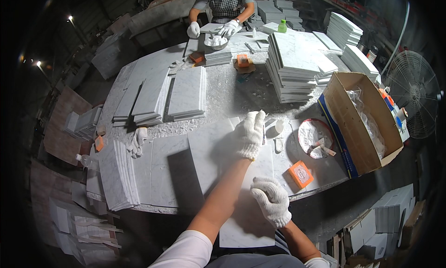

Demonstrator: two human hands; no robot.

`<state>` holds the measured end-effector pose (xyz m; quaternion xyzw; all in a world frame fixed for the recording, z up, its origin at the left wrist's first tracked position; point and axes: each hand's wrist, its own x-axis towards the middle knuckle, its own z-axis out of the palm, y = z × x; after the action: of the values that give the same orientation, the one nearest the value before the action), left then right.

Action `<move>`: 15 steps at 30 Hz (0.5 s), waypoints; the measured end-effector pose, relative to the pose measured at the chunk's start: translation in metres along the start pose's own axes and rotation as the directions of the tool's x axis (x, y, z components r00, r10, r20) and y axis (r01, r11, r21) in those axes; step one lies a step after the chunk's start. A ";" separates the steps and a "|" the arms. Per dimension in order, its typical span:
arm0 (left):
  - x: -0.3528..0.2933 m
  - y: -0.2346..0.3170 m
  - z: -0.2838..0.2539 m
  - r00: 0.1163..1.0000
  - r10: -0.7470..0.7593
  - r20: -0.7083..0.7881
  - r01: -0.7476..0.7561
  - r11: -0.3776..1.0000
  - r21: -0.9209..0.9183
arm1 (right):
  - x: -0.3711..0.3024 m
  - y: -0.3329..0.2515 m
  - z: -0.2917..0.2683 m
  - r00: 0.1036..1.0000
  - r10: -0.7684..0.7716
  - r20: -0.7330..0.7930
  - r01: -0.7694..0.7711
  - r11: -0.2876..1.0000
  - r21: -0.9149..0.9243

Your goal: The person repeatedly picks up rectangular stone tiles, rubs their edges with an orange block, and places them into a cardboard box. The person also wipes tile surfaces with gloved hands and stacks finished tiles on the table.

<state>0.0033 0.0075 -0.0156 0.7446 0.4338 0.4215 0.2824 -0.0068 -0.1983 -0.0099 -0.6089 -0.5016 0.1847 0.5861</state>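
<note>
Though glove-hidden, hands (250,134) on tile (248,200)

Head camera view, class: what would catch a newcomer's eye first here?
Two white-gloved hands, the left hand and right hand, rest on a pale marble tile overhanging the table's near edge. Tall tile stacks rise at the centre back, and an open cardboard box sits on the right.

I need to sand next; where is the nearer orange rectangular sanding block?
The orange rectangular block lies on the table's near right edge, below the round white dish, right of the right hand.
</note>
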 end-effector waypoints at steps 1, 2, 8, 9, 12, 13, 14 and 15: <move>0.000 -0.001 0.001 1.000 0.005 -0.008 -0.005 1.000 -0.003 | 0.001 0.000 0.002 0.999 0.000 -0.045 -0.001 0.999 -0.035; 0.000 -0.002 0.002 1.000 0.011 -0.017 -0.011 1.000 -0.006 | 0.001 0.000 0.004 0.997 0.000 -0.071 -0.007 0.996 -0.093; 0.001 -0.003 0.003 0.998 0.042 -0.040 -0.040 0.998 0.045 | -0.002 0.005 -0.005 0.997 -0.049 0.059 0.047 0.998 0.041; 0.001 -0.003 0.002 0.999 0.041 -0.033 -0.041 0.999 0.023 | -0.003 0.006 -0.006 0.995 -0.022 0.094 0.020 0.999 0.025; 0.000 -0.001 0.001 0.999 0.034 -0.017 -0.034 0.999 -0.013 | -0.004 0.006 -0.007 0.993 0.030 0.110 -0.031 1.000 0.004; 0.000 -0.001 0.000 1.000 0.027 -0.013 -0.027 1.000 -0.007 | -0.004 0.005 -0.007 0.993 0.044 0.109 -0.046 0.999 0.019; 0.001 -0.001 0.000 1.000 0.018 -0.010 -0.018 1.000 0.004 | -0.003 0.005 -0.005 0.996 0.034 0.084 -0.037 0.999 0.035; 0.001 0.000 -0.001 1.000 0.015 0.000 -0.015 1.000 0.006 | -0.003 0.004 -0.004 0.996 0.043 0.077 -0.043 0.999 0.000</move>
<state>0.0025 0.0083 -0.0150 0.7488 0.4293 0.4222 0.2769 -0.0027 -0.2018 -0.0136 -0.6114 -0.5105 0.2208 0.5629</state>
